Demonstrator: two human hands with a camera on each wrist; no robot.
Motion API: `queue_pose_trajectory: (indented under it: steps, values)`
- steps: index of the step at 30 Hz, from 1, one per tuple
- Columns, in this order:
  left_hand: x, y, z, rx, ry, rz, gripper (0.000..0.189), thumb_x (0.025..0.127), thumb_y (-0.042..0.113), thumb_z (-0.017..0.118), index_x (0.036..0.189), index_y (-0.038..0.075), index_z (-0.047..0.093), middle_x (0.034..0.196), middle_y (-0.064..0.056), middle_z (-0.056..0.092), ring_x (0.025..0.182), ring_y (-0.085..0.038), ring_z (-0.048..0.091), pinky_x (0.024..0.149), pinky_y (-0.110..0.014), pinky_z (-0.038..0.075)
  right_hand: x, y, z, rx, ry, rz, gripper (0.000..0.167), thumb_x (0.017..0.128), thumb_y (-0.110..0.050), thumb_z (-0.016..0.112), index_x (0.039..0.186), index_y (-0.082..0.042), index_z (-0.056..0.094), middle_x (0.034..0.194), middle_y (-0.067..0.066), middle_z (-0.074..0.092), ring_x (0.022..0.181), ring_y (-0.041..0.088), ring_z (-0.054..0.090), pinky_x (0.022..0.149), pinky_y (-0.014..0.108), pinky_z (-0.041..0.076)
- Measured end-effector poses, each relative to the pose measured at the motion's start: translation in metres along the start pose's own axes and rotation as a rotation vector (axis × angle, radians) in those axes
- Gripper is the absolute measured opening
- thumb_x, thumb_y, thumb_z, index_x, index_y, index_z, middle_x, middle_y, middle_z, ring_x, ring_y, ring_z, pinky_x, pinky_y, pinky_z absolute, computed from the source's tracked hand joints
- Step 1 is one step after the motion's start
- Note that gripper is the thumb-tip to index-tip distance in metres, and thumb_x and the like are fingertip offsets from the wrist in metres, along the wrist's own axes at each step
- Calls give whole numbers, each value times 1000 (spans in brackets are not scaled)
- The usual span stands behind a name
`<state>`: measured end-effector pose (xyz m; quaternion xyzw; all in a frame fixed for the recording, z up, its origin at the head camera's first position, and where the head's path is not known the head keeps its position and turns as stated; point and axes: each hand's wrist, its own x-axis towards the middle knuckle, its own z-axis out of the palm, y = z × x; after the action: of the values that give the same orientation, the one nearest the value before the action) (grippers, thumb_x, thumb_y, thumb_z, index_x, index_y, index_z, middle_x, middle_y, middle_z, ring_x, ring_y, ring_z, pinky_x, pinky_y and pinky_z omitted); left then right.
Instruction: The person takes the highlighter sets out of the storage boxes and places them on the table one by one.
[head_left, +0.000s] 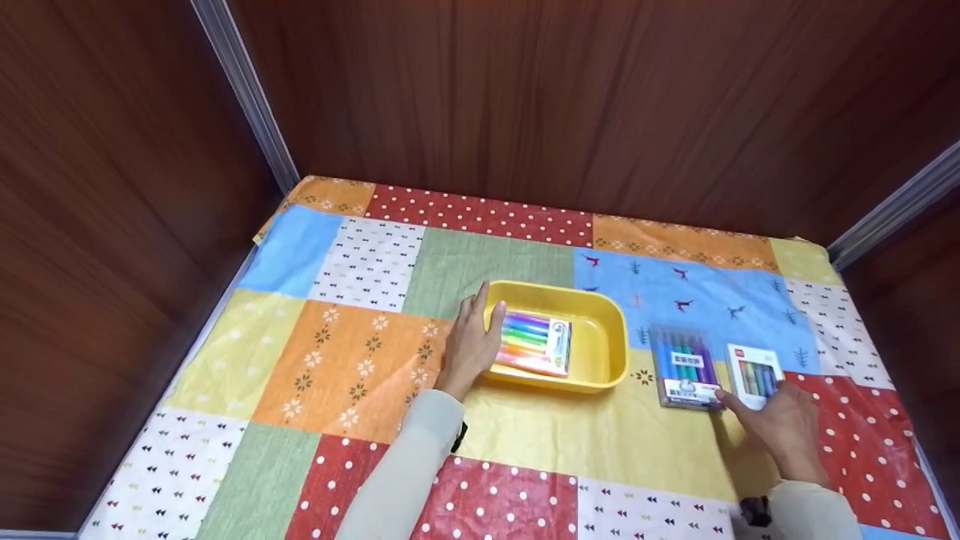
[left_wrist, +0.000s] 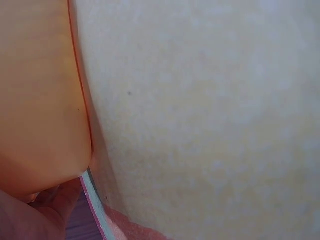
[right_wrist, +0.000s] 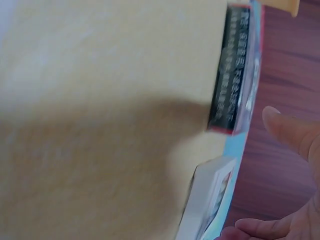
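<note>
A yellow plastic basin (head_left: 611, 337) stands on the patchwork tablecloth. My left hand (head_left: 472, 341) holds its left end, the thumb over the rim and the fingers along the outer wall. Inside the basin lies a flat pack of rainbow-coloured pens (head_left: 534, 345). My right hand (head_left: 784, 427) hovers by the near end of a small white box (head_left: 754, 375) with a window showing coloured sticks. Its thumb and fingers are spread apart. Left of that box is a clear case of marker pens (head_left: 684, 369), its dark printed end (right_wrist: 232, 70) visible in the right wrist view.
The cloth (head_left: 375, 405) covers the table with coloured squares. Brown wood-grain panels (head_left: 525, 97) rise behind and on both sides, joined by metal corner strips (head_left: 251, 97).
</note>
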<state>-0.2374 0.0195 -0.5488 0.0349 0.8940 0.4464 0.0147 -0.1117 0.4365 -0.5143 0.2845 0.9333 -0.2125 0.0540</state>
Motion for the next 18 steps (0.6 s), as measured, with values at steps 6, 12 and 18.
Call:
queue_pose_trajectory:
  steps: [6,12,18]
  values:
    - [0,1,0,-9,1,6,66,104,64,26,162,34,18,158,-9,39,133,-36,54,99,-57,48,-1,-11,5,-15,43,-87,91,84,-55,75,124,19,43,106,33,50,90,39,48,75,46,45]
    - [0,1,1,-5,5,9,65,105,63,26,162,34,17,158,-9,39,133,-36,54,99,-56,49,-5,-23,8,17,41,-148,98,84,-56,74,135,19,37,118,35,45,99,43,44,84,55,43]
    - [1,-1,0,0,2,4,66,103,66,23,162,35,16,159,-8,38,135,-36,53,102,-57,48,-9,-40,10,62,37,-223,104,86,-57,73,143,19,31,129,40,42,112,50,42,99,64,39]
